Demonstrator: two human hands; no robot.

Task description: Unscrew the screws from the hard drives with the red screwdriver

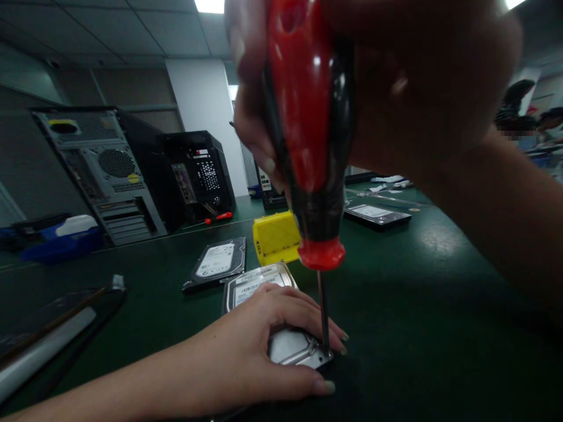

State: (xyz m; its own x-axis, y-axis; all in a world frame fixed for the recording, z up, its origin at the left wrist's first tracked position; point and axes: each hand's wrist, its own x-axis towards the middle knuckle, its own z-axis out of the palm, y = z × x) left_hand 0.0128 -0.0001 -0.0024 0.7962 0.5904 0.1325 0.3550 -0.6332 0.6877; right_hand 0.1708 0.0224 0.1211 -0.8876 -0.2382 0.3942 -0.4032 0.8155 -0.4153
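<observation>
My right hand (387,88) is wrapped round the red and black handle of a screwdriver (303,117), close to the camera. The screwdriver stands nearly upright, and its tip meets the near right corner of a silver hard drive (290,346). Across that drive lies my left hand (268,334), gripping it with the thumb on the near side and the fingers over the far side. Part of the drive's label shows beyond my knuckles; the rest is covered.
Behind are a second hard drive (215,261), a yellow box (277,237) and another drive (376,215). Computer cases (118,170) stand at the back left, with a red-handled tool (220,217) before them. A blue tray (65,237) sits far left. People (519,99) are in the right background.
</observation>
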